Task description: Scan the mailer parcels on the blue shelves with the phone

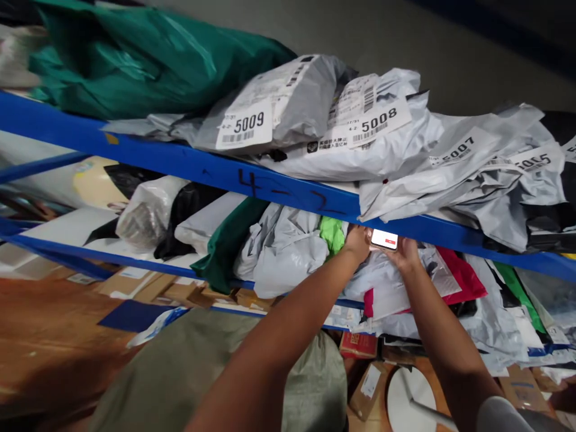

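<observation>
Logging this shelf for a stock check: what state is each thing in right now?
phone: held in both hands, screen lit
left hand: gripping the phone's left end
right hand: gripping the phone's right end
parcel 5009: lying flat on the upper shelf, sealed, label up
parcel 5008: lying flat, label up, overhanging the blue beam
green bag: crumpled, lying on the upper shelf

Blue shelf beam (189,163): painted metal, smooth, slight sheen, marker writing on it. Grey mailer bags (288,102): thin plastic film, crinkled, semi-glossy, with matt paper labels (245,127). Green bag (135,57): glossy plastic, wrinkled. Phone (384,239) held by left hand (357,243) and right hand (406,252): smooth glossy screen. Olive sack (189,372): woven, matt, coarse. Cardboard boxes (148,287): matt brown paperboard. Floor (49,336): brown, wood-look, slight gloss.
</observation>
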A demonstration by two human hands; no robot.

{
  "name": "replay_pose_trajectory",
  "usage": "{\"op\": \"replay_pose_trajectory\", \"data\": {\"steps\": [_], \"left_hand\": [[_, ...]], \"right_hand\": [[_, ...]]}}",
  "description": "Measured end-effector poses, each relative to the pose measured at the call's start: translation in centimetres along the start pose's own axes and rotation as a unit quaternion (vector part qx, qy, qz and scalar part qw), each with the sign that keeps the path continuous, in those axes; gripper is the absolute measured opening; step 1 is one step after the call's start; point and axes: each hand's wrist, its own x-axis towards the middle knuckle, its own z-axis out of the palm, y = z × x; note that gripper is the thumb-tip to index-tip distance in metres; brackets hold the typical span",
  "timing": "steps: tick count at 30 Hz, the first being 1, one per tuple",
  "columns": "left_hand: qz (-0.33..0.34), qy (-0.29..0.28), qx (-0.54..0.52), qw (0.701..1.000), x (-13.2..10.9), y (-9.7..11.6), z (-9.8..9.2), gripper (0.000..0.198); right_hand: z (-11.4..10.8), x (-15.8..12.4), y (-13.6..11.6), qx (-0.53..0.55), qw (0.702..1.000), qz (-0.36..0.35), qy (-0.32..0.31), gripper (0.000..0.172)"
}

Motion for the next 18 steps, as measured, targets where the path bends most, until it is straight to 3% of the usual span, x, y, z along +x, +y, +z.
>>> {"op": "replay_pose_trajectory", "data": {"steps": [5, 10, 18], "left_hand": [[0.004, -0.017, 0.055, 0.998, -2.4, -0.7, -1.3, 0.068], [-0.009, -0.003, 0.060, 0.998, -2.7, -0.5, -1.9, 0.066], [0.009, 0.005, 0.032, 0.999, -2.9, -0.9, -1.9, 0.063]], "right_hand": [[-1.9, -0.6, -0.5, -0.046, 0.997, 0.062, -0.002, 0.029], [-1.4, -0.8, -0.5, -0.094, 0.990, 0.100, -0.015, 0.029], [-1.1, -1.1, 0.1, -0.137, 0.985, 0.100, -0.029, 0.027]]}}
